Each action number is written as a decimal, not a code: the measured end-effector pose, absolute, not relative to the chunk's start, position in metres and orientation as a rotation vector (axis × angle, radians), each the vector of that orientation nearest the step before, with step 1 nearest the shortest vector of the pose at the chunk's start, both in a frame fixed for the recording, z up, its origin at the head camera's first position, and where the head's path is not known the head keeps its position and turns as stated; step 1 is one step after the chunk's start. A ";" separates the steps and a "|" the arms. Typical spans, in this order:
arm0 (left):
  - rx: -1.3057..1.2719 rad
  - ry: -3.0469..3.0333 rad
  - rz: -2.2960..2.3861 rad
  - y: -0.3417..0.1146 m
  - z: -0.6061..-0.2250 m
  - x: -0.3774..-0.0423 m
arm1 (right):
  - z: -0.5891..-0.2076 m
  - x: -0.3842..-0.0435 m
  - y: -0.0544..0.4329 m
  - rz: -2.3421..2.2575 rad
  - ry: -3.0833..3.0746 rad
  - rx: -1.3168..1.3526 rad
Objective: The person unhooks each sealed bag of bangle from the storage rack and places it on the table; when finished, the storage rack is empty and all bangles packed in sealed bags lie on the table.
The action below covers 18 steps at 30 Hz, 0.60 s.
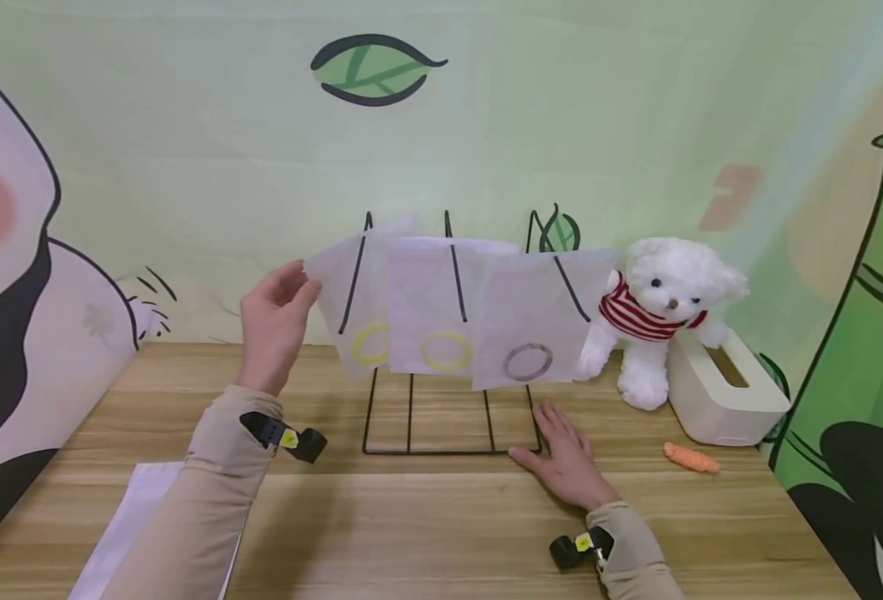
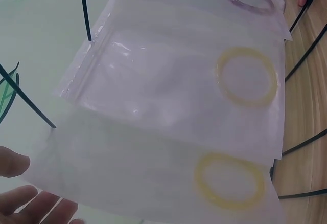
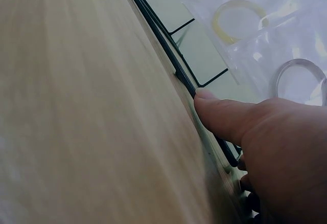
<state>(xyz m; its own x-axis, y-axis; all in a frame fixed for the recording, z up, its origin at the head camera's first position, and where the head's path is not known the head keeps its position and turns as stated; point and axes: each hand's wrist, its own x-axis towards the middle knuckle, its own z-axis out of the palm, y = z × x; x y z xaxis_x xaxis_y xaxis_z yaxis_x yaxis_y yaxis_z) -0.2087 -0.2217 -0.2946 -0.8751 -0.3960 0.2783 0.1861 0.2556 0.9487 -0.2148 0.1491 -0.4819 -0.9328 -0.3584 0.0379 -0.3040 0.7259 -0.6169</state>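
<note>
A black wire rack (image 1: pixel 452 452) stands on the table with three clear zip bags on its prongs. The left bag (image 1: pixel 343 292) and middle bag (image 1: pixel 422 300) each hold a yellow bangle (image 2: pixel 247 76); a greyish-purple bangle (image 1: pixel 528 362) is inside the right bag (image 1: pixel 539 308). My left hand (image 1: pixel 276 321) is at the outer edge of the left bag, its thumb and fingers apart in the left wrist view, fingertips touching the edge. My right hand (image 1: pixel 564 458) rests on the right front corner of the rack's base, thumb (image 3: pixel 219 114) against the front rod.
A white plush bear (image 1: pixel 662 308) in a striped shirt leans by a white tissue box (image 1: pixel 734 392) at the right. An orange carrot-like item (image 1: pixel 691 457) lies in front of the box. White sheets (image 1: pixel 129 517) lie under the left forearm. A printed backdrop (image 1: pixel 561 108) stands behind.
</note>
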 end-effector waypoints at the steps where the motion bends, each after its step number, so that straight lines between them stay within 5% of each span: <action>1: 0.183 -2.066 -1.653 -0.221 -0.294 -0.210 | -0.482 -0.215 0.149 -0.986 2.845 -0.545; 18: 0.186 -2.074 -1.595 -0.212 -0.290 -0.216 | -0.483 -0.217 0.149 -0.967 2.843 -0.532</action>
